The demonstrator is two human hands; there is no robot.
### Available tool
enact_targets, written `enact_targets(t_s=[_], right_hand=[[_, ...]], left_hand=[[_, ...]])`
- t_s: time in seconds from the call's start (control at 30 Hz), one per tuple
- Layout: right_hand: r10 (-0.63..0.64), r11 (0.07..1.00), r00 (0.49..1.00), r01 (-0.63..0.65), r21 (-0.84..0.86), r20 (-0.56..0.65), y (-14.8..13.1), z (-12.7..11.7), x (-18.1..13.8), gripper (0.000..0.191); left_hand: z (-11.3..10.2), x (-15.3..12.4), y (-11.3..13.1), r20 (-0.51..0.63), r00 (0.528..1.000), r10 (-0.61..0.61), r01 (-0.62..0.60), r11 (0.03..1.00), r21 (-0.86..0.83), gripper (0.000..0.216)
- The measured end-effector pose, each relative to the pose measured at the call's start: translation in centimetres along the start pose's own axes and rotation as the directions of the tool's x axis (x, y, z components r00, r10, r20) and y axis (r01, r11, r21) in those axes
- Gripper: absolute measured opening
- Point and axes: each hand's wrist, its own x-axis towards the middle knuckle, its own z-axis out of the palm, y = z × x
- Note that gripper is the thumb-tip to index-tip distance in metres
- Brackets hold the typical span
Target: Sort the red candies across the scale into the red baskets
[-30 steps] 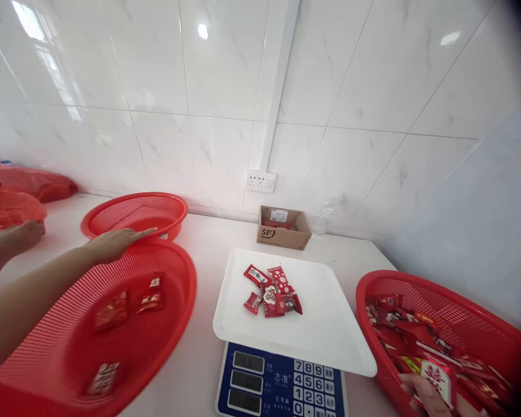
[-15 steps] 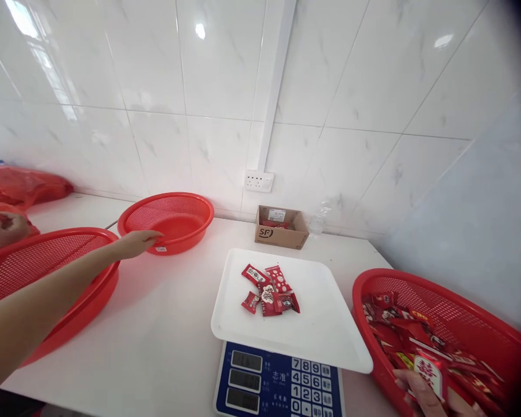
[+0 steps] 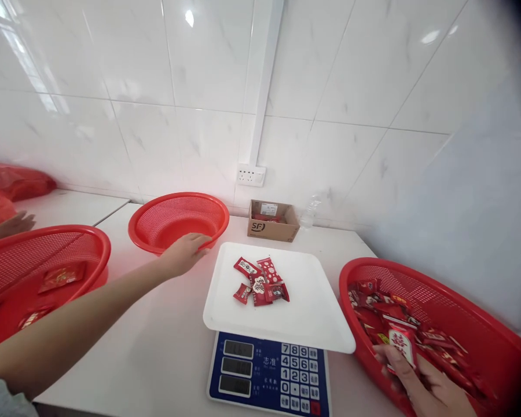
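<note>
My left hand [image 3: 184, 253] hovers over the table by the near rim of the far red basket [image 3: 136, 237], fingers stretched loosely rightward, nothing visible in them. To its right, several small red wrapped snacks [image 3: 260, 284] lie on the white tray [image 3: 316, 307] of a blue electronic scale [image 3: 264, 353]. At the lower right, my right hand [image 3: 429, 382] pinches a red snack packet [image 3: 402, 341] with a white label between thumb and fingers. It is over the near side of the right red basket [image 3: 417, 278], which holds many red packets [image 3: 391, 307].
A large red basket [image 3: 82, 231] with a few packets stands at the left. Behind it, another person's hand [image 3: 13, 226] is near red bags [image 3: 17, 179]. A small cardboard box [image 3: 273, 230] and clear plastic [image 3: 310, 211] stand along the tiled wall.
My left hand has moved right, toward the scale tray. My right hand still holds the packet over the right basket. The other person's fingers have opened out. The view has shifted slightly right.
</note>
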Motion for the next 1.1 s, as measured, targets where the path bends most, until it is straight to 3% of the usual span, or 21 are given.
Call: enact_targets(t_s=[0.07, 0.13, 0.2, 0.3, 0.4, 0.5, 0.6, 0.8, 0.87, 0.97, 1.1], right_hand=[[0.027, 0.999, 0.997, -0.028, 0.015, 0.073, -1.3, -0.1, 0.2, 0.051], [0.007, 0.999, 0.994, -0.011, 0.035, 0.105, -2.6, 0.0, 0.4, 0.052], [-0.010, 0.998, 0.995, 0.004, 0.059, 0.099, -3.6, 0.4, 0.4, 0.050], [0.018, 0.986, 0.996, -0.033, 0.164, 0.091, -4.1, 0.8, 0.2, 0.047], [0.083, 0.940, 0.992, -0.110, 0.324, 0.098, -3.3, 0.9, 0.2, 0.046], [0.145, 0.884, 0.983, -0.180, 0.432, 0.113, -2.3, 0.8, 0.3, 0.046], [0.173, 0.855, 0.976, -0.214, 0.473, 0.130, -1.6, 0.8, 0.5, 0.047], [0.155, 0.870, 0.979, -0.198, 0.452, 0.130, -1.4, 1.0, 0.4, 0.049], [0.167, 0.861, 0.977, -0.211, 0.462, 0.135, -1.7, 1.0, 0.2, 0.051], [0.181, 0.856, 0.974, -0.223, 0.466, 0.134, -1.9, 1.0, 0.1, 0.052], [0.171, 0.878, 0.978, -0.205, 0.432, 0.117, -1.4, 1.1, 0.3, 0.051]], left_hand=[[0.8, -0.7, 2.5, -0.006, 0.991, 0.136, -0.136, 0.990, -0.029, 0.041], [1.8, -1.5, 4.8, 0.013, 0.941, 0.338, -0.337, 0.940, -0.047, 0.037], [3.1, -2.2, 6.7, 0.064, 0.892, 0.447, -0.447, 0.895, -0.013, 0.038], [4.7, -2.7, 8.4, 0.147, 0.877, 0.457, -0.470, 0.881, 0.061, 0.037], [5.5, -2.3, 8.4, 0.145, 0.880, 0.452, -0.465, 0.883, 0.068, 0.030], [4.9, -1.2, 6.9, 0.017, 0.928, 0.371, -0.371, 0.925, 0.076, 0.031], [2.9, 0.5, 4.3, -0.155, 0.970, 0.185, -0.169, 0.979, 0.111, 0.030], [-0.9, 3.3, -0.7, -0.348, 0.932, -0.096, 0.143, 0.983, 0.113, 0.039], [-0.6, 3.5, -0.8, -0.324, 0.942, -0.087, 0.132, 0.984, 0.120, 0.040], [1.2, 3.0, 1.0, -0.180, 0.980, 0.079, -0.058, 0.991, 0.123, 0.037], [4.0, 2.1, 4.7, 0.037, 0.944, 0.328, -0.330, 0.942, 0.069, 0.036]])
